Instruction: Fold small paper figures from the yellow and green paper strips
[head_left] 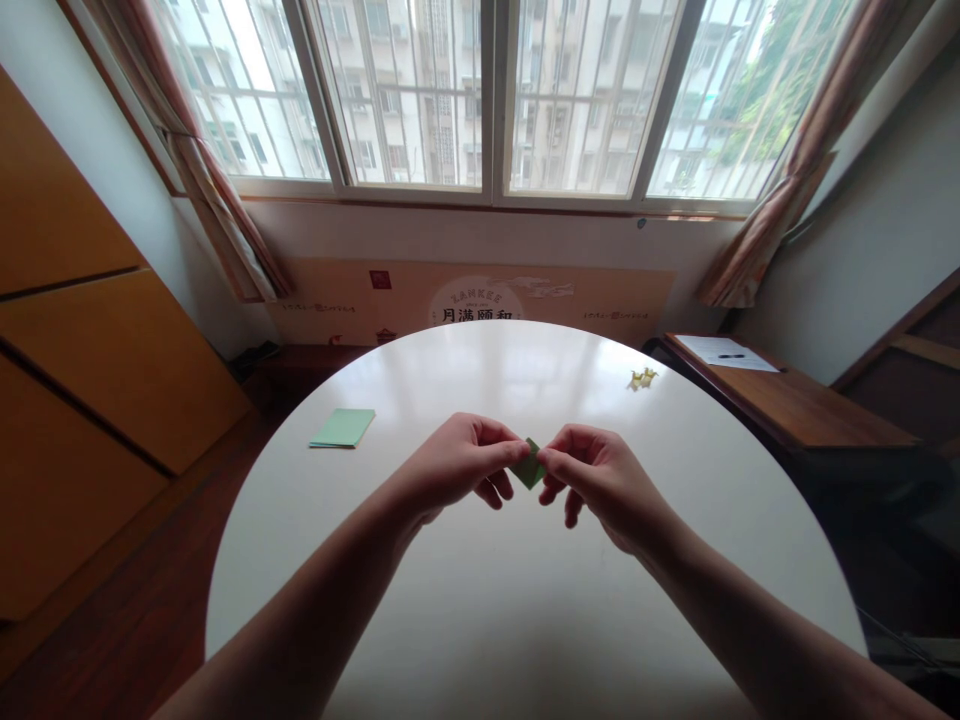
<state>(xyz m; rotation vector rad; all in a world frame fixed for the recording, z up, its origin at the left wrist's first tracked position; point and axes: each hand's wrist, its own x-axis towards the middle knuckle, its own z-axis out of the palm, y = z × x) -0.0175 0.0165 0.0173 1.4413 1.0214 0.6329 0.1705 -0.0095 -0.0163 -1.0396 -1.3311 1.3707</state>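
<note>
A small folded piece of green paper point(530, 466) is held above the middle of the round white table point(480, 620). My left hand point(457, 463) pinches its left side between thumb and forefinger. My right hand point(596, 480) pinches its right side the same way, the other fingers curled beneath. Most of the paper is hidden between the fingertips.
A stack of light green paper sheets point(343, 428) lies on the table's left part. A small yellow folded paper figure point(642, 378) sits at the far right. A dark wooden side table point(795, 400) with a white sheet and pen point(727, 353) stands to the right; wooden cabinets on the left.
</note>
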